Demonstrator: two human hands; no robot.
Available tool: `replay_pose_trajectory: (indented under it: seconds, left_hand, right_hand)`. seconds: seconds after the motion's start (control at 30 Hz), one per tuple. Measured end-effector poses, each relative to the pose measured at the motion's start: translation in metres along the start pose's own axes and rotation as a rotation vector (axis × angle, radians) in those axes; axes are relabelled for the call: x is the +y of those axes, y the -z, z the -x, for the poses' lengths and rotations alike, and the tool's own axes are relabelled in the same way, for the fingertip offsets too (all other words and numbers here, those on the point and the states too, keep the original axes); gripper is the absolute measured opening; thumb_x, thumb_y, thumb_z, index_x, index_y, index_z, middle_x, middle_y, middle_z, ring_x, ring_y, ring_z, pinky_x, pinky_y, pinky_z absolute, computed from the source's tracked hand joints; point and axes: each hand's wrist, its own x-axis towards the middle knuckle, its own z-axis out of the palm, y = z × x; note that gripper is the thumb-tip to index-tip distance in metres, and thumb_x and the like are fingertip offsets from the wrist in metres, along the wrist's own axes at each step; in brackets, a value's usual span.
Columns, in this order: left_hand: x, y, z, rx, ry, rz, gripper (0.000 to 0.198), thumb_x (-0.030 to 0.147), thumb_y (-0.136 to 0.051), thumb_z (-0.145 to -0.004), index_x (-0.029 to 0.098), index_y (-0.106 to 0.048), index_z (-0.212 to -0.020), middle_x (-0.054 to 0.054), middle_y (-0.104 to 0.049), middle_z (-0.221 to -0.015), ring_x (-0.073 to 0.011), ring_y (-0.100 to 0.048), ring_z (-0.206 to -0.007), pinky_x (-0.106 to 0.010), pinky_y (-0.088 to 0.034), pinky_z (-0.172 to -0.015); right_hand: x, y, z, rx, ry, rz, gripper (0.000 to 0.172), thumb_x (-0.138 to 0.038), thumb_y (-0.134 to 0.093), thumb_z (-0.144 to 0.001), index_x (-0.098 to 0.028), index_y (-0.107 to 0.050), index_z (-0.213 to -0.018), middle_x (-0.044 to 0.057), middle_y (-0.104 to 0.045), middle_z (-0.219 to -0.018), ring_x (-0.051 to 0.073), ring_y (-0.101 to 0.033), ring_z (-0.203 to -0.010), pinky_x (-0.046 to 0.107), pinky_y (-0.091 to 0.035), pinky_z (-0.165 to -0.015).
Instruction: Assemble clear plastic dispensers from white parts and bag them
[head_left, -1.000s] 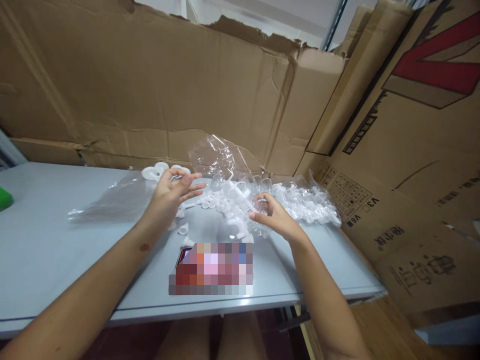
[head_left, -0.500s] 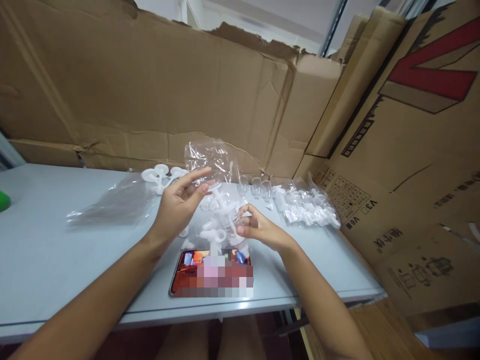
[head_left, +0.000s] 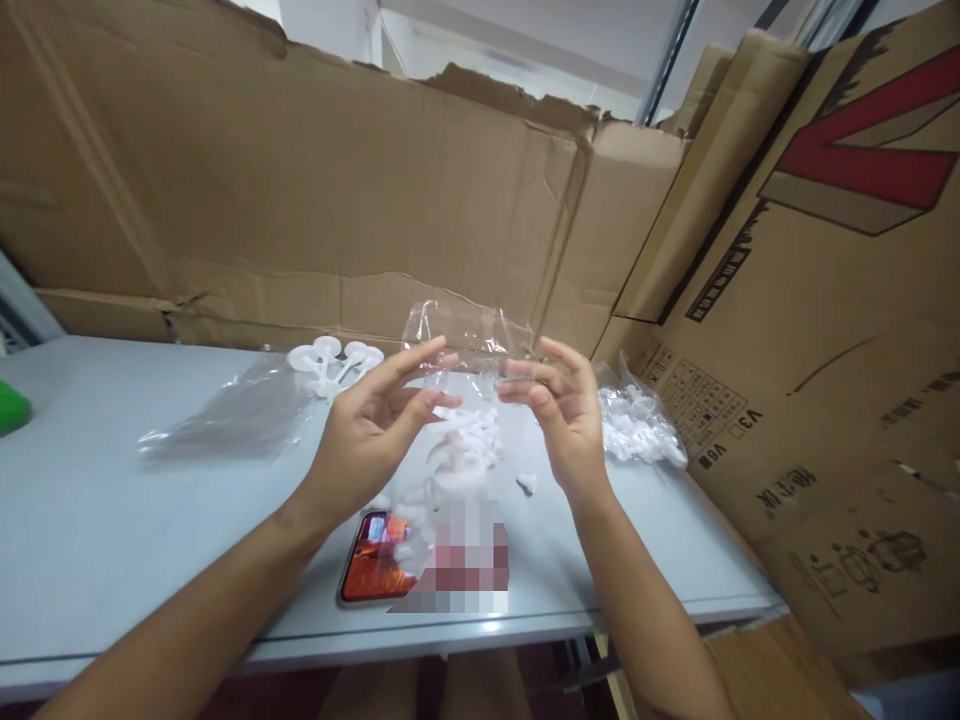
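A clear plastic bag (head_left: 471, 336) is spread between my hands, with white plastic parts (head_left: 472, 435) showing through and below it. My left hand (head_left: 375, 415) is at the bag's left side, thumb and fingers curved around its edge. On the opposite side, my right hand (head_left: 566, 415) has its fingers and thumb at the film. The exact finger contact is hard to see through the clear plastic. Blurred white pieces hang over a phone (head_left: 375, 570) lying at the table's front. One small white piece (head_left: 526, 484) lies by itself below my right hand.
To the left, a flat clear bag (head_left: 232, 415) lies beside white disc-ended parts (head_left: 330, 362). Another bag of white pieces (head_left: 641, 425) rests at the right. Cardboard (head_left: 360, 190) walls the back of the table, and a printed carton (head_left: 840, 350) stands on the right.
My right hand has risen and moved right, away from the white parts, with its fingers now at the bag. The bag has shifted right and spread wider. My left hand has barely moved.
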Motion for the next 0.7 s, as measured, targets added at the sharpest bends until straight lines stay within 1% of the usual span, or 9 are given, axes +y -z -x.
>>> replay_pose_trajectory:
  seconds: [0.07, 0.13, 0.27, 0.37, 0.47, 0.57, 0.7]
  left_hand:
    - [0.005, -0.002, 0.001, 0.017, -0.032, -0.004, 0.035, 0.028, -0.056, -0.085, 0.025, -0.056, -0.121, -0.007, -0.066, -0.111, -0.0184, -0.069, -0.082, -0.029, -0.06, -0.066]
    - [0.008, -0.003, 0.001, 0.065, -0.076, -0.029, 0.029, 0.028, -0.055, -0.086, 0.023, -0.06, -0.114, -0.005, -0.068, -0.104, -0.0175, -0.068, -0.082, -0.03, -0.059, -0.069]
    - [0.012, -0.001, 0.0, 0.185, -0.174, -0.11, 0.017, 0.025, -0.056, -0.086, 0.022, -0.064, -0.1, -0.003, -0.068, -0.096, -0.0142, -0.067, -0.08, -0.03, -0.056, -0.078]
    - [0.013, 0.002, -0.004, 0.216, -0.213, -0.145, 0.012, 0.023, -0.06, -0.082, 0.022, -0.065, -0.093, -0.001, -0.068, -0.089, -0.0135, -0.065, -0.081, -0.03, -0.055, -0.081]
    - [0.015, 0.005, -0.008, 0.206, -0.195, -0.171, 0.017, 0.023, -0.065, -0.078, 0.022, -0.066, -0.096, -0.001, -0.068, -0.088, -0.0139, -0.065, -0.081, -0.03, -0.054, -0.081]
    - [0.02, 0.008, -0.011, 0.204, -0.188, -0.237, 0.021, 0.024, -0.067, -0.076, 0.024, -0.067, -0.097, 0.0, -0.069, -0.09, -0.0144, -0.064, -0.081, -0.03, -0.053, -0.081]
    - [0.026, 0.009, -0.009, 0.213, -0.217, -0.32, 0.014, 0.025, -0.069, -0.074, 0.027, -0.069, -0.088, 0.002, -0.07, -0.085, -0.0164, -0.064, -0.082, -0.033, -0.053, -0.08]
  right_hand:
    - [-0.006, 0.0, -0.001, 0.037, 0.067, 0.063, 0.036, -0.026, -0.056, -0.085, -0.033, -0.044, -0.119, 0.001, -0.065, -0.098, 0.016, -0.067, -0.079, 0.038, -0.054, -0.083]
    - [-0.01, 0.001, 0.001, 0.08, 0.125, 0.119, 0.033, -0.022, -0.056, -0.085, -0.033, -0.049, -0.116, -0.001, -0.066, -0.092, 0.015, -0.067, -0.075, 0.039, -0.055, -0.081]
    - [-0.013, 0.003, 0.006, 0.134, 0.192, 0.155, 0.031, -0.018, -0.054, -0.086, -0.033, -0.055, -0.113, -0.003, -0.069, -0.089, 0.015, -0.068, -0.076, 0.039, -0.055, -0.081]
    - [-0.016, 0.005, 0.006, 0.159, 0.146, 0.196, 0.029, -0.02, -0.055, -0.085, -0.031, -0.057, -0.112, -0.001, -0.07, -0.089, 0.017, -0.068, -0.086, 0.04, -0.053, -0.087]
    - [-0.02, 0.009, 0.003, 0.158, 0.073, 0.219, 0.026, -0.025, -0.059, -0.083, -0.028, -0.059, -0.109, 0.001, -0.071, -0.088, 0.018, -0.067, -0.093, 0.041, -0.05, -0.092]
    - [-0.024, 0.015, 0.001, 0.125, 0.02, 0.178, 0.016, -0.028, -0.062, -0.081, -0.024, -0.064, -0.097, 0.002, -0.071, -0.088, 0.018, -0.068, -0.09, 0.039, -0.052, -0.089]
    - [-0.032, 0.02, 0.002, 0.153, 0.016, 0.209, 0.009, -0.023, -0.066, -0.079, -0.022, -0.066, -0.088, 0.002, -0.071, -0.087, 0.016, -0.068, -0.085, 0.034, -0.054, -0.082]
